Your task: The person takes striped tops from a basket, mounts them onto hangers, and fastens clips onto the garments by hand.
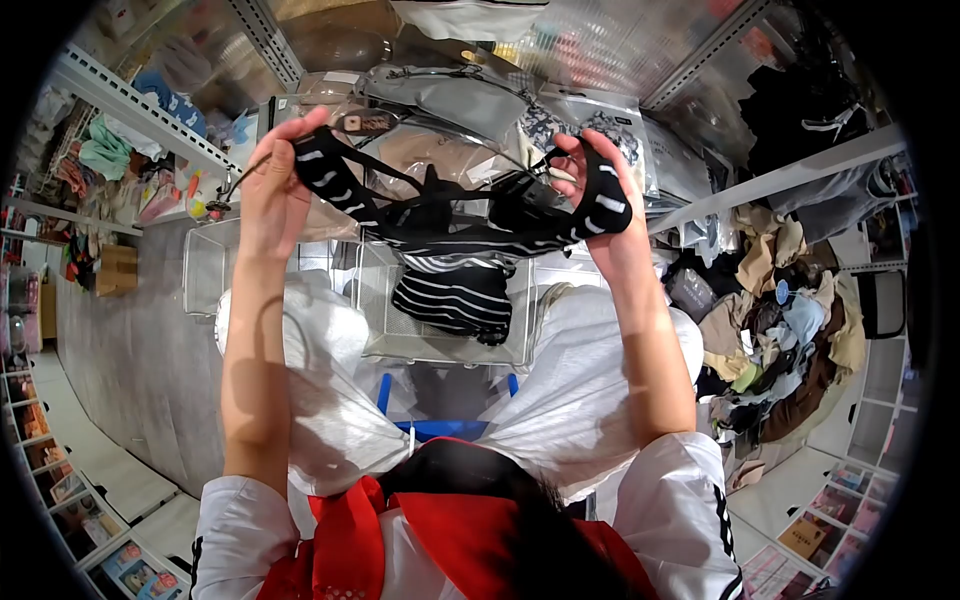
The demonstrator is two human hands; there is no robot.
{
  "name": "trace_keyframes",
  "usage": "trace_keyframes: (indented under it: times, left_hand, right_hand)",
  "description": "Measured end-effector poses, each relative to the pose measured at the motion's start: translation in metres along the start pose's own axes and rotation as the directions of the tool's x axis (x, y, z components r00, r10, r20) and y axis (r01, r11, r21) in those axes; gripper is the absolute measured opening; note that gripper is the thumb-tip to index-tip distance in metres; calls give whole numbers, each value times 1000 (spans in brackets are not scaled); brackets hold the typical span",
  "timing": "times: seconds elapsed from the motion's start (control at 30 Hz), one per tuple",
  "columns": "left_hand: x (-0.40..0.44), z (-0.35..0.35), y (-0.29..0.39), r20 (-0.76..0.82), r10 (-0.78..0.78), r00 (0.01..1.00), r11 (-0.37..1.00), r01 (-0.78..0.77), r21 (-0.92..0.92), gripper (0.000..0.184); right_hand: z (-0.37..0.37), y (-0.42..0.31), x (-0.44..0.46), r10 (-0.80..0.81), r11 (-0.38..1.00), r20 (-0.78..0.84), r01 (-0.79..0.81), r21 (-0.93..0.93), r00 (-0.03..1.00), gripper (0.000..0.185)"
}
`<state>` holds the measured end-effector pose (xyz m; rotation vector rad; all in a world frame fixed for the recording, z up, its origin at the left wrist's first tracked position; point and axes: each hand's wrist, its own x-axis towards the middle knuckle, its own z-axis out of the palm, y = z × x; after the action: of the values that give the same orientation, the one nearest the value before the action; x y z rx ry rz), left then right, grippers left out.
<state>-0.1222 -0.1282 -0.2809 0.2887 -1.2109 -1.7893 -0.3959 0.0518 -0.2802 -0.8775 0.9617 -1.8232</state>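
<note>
A black bra with white stripes (470, 240) is stretched sideways between my two hands, above a wire basket (375, 345). My left hand (272, 195) is closed on its left end, near the strap. My right hand (612, 200) grips the opposite end, with the striped black fabric looped around the fingers. Beneath the bra, a folded black garment with white stripes (455, 300) lies in the basket between my knees. A thin dark strip sticks out beside my left hand; I cannot make out what it is.
Behind my hands, a shelf carries clear-bagged garments (450, 100). To the right sits a large heap of mixed clothes (780, 320). Another pale basket (205, 270) stands at left. A metal shelf rail (790, 175) crosses the right side. A cardboard box (116, 270) is farther left.
</note>
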Motion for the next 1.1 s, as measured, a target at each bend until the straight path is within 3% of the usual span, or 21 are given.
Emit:
trace_keyframes:
  times: [0.07, 0.2, 0.3, 0.47, 0.53, 0.6, 0.7, 0.87, 0.97, 1.0, 1.1]
  left_hand:
    - [-2, 8, -6, 42, 1, 999, 1000, 0, -17, 25]
    - [-6, 25, -10, 2, -118, 993, 988, 117, 97, 25]
    - [-7, 30, -16, 61, -100, 993, 994, 97, 44, 25]
    - [-9, 31, -22, -5, -100, 995, 989, 99, -110, 26]
    - [-9, 28, -25, -45, -91, 995, 974, 79, -211, 26]
    - [-8, 29, -23, -118, -97, 988, 977, 73, -198, 26]
    - [-7, 28, -23, -165, -106, 981, 973, 68, -221, 25]
    - [-9, 35, -26, -216, -169, 962, 961, 111, -254, 26]
    - [-14, 37, -37, 33, -198, 980, 934, 199, -298, 27]
    - [-15, 38, -37, 22, -297, 955, 915, 292, -277, 30]
    - [-15, 41, -41, 61, -363, 930, 881, 364, -302, 31]
  right_hand:
    - [1, 0, 2, -35, 993, 60, 42, -112, 998, 49]
    - [9, 1, 5, 2, 993, 96, 10, -117, 995, 56]
    - [12, 2, 7, -31, 980, 106, 51, -193, 994, 55]
    - [9, 11, 9, 36, 954, 95, -6, -300, 995, 50]
    - [0, 15, 10, 59, 956, 105, -26, -293, 993, 49]
    - [-2, 17, 10, 33, 976, 143, -1, -218, 989, 47]
    - [5, 15, 7, 48, 985, 66, -37, -167, 997, 45]
    - [9, 24, 7, 13, 973, -146, -46, -226, 989, 19]
    - [9, 36, 6, -12, 992, -181, -12, -130, 983, 15]
    - [15, 31, 4, 39, 995, -222, -58, -82, 974, 13]
    - [6, 36, 6, 92, 995, -186, -95, -7, 978, 15]
